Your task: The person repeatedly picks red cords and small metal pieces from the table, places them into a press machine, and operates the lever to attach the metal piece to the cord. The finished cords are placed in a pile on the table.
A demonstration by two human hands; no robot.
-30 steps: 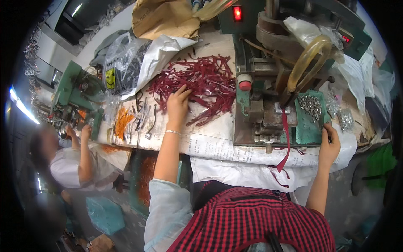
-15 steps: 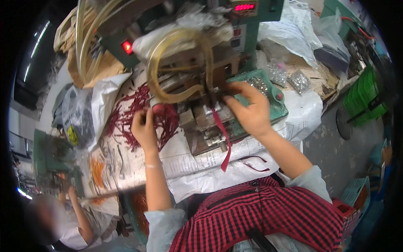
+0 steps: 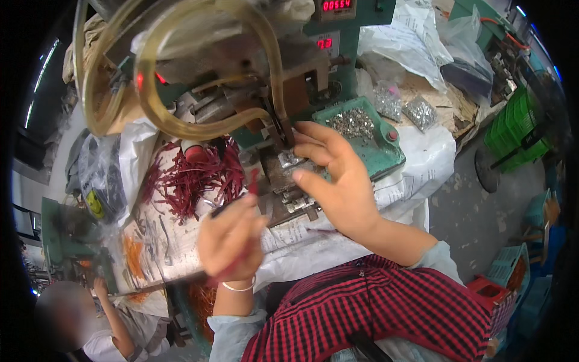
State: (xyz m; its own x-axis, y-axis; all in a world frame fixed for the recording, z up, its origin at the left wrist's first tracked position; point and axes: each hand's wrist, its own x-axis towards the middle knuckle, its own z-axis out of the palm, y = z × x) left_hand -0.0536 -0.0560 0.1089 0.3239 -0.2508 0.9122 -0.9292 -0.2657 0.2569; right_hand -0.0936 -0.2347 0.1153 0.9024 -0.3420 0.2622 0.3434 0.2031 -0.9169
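My left hand (image 3: 232, 238), smeared by motion, is closed on a thin dark red strap (image 3: 254, 179); its upper end sticks up past the fingers, its lower end trails by the wrist. My right hand (image 3: 347, 181) reaches to the green press machine (image 3: 329, 37), thumb and fingers apart around the small metal die (image 3: 288, 159) under its head. Nothing shows between those fingers, though the fingertips are partly hidden by the press tool. A heap of dark red straps (image 3: 202, 181) lies left of the press, beneath a round red button (image 3: 195, 152).
A green tray (image 3: 381, 123) of small metal pieces adjoins the press on the right, with bags of metal parts (image 3: 420, 113) behind it. Thick yellowish hoses (image 3: 175, 128) loop over the left side. Green crates (image 3: 523, 136) stand far right. Another person (image 3: 114, 320) sits lower left.
The strap hanging from the die is gone from there, and my left hand, now nearer me, holds a strap. My right hand stays by the die. The whole view has shifted somewhat.
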